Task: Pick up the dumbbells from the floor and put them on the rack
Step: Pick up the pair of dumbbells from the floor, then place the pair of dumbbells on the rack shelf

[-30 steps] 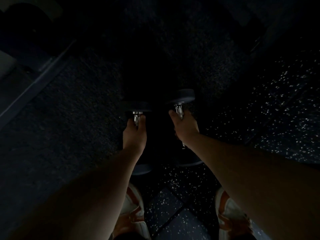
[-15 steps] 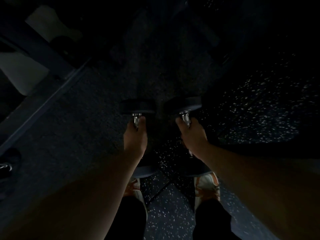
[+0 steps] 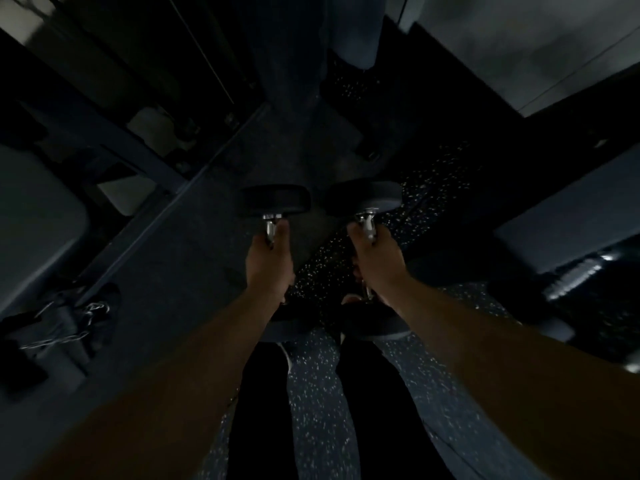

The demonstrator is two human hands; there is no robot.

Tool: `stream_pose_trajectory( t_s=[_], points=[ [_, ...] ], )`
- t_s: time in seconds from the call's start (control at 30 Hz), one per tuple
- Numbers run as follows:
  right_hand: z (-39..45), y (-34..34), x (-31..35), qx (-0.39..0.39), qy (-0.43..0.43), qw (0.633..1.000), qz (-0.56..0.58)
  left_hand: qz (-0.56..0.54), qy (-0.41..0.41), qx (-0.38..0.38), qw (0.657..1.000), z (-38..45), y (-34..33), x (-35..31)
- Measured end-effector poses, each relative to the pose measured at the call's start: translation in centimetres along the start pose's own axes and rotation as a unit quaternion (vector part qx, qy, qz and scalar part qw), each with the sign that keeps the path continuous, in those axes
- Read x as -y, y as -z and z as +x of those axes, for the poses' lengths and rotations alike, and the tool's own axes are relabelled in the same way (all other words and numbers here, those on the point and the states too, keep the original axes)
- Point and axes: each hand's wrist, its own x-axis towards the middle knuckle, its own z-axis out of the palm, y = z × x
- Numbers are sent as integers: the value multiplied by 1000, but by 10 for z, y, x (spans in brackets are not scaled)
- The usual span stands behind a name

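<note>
The room is very dark. My left hand (image 3: pixel 268 266) is closed around the chrome handle of a black round-headed dumbbell (image 3: pixel 275 199), whose far head sticks out ahead of my fingers. My right hand (image 3: pixel 379 263) grips the handle of a second black dumbbell (image 3: pixel 363 199) the same way. Both dumbbells hang off the floor in front of my legs, side by side and a little apart. Their near heads show dimly below my wrists. I cannot make out a rack with certainty.
A dark metal frame beam (image 3: pixel 114 133) runs diagonally at the left, with a padded seat (image 3: pixel 38 223) beside it. Chains and straps (image 3: pixel 65 323) lie on the floor at lower left. A padded bench (image 3: pixel 568 216) is at the right. Speckled rubber floor (image 3: pixel 315 386) lies underfoot.
Both dumbbells have risen off the floor in my hands. My view has tilted up and forward, bringing the frame, seat and bench into sight; my shoes have dropped out of view.
</note>
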Motion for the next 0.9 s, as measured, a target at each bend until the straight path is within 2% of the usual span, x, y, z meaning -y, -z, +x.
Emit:
stream_pose_trajectory(
  t_s=[0.17, 0.4, 0.63, 0.9],
  points=[
    [-78, 77, 36, -32, 9, 997, 70, -12, -31, 35, 999, -76, 16, -61],
    [-174, 154, 41, -108, 4, 982, 152, 3, -88, 84, 993, -172, 14, -111],
    [-249, 223, 4, -211, 35, 967, 136, 5, -149, 161, 976, -249, -14, -149],
    [-323, 335, -75, -284, 9, 940, 186, 64, -210, 259, 940, -358, -92, -164]
  ],
)
